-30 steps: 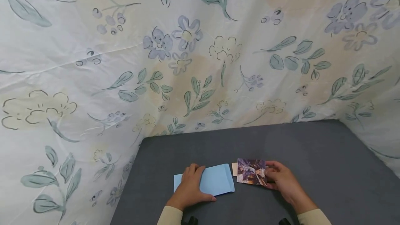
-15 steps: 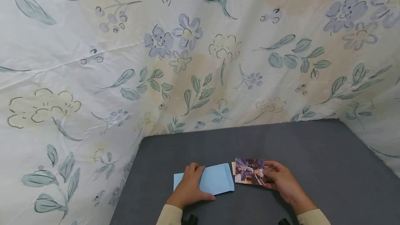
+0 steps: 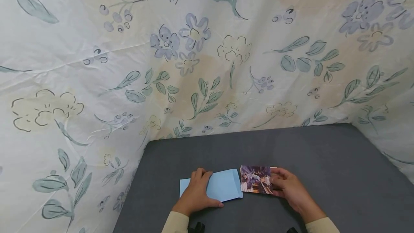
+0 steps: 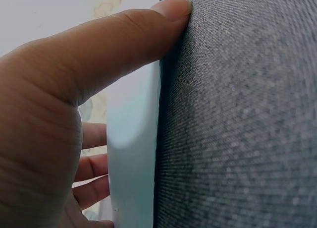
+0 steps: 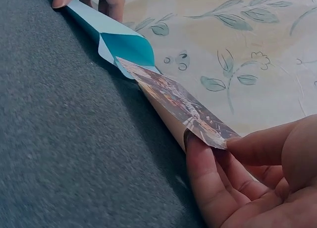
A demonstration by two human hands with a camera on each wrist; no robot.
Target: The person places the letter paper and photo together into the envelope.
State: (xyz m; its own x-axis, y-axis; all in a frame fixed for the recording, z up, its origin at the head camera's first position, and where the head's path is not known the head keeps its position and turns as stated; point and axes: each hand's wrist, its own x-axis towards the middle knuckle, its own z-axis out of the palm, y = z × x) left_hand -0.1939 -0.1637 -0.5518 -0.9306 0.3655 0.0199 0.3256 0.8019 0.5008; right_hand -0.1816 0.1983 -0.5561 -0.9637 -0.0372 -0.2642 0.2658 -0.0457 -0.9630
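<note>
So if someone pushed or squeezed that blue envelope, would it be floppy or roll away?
Probably a bit floppy and light: the blue envelope looks like thin paper, gaping open at one end in the right wrist view. It likely wouldn't roll, since it lies flat on the grey table. Squeezed hard, it might crease, being so thin-looking.

A pale blue envelope was found flat on the dark grey table, gripped across its width by the left hand. Its right-hand end gaped, showing a deeper blue interior. A card bearing a purple and orange printed picture was positioned at that mouth, picture side up, over a plain cream layer. The right hand pinched the opposite end. Contact between card and envelope could not be confirmed.
</note>
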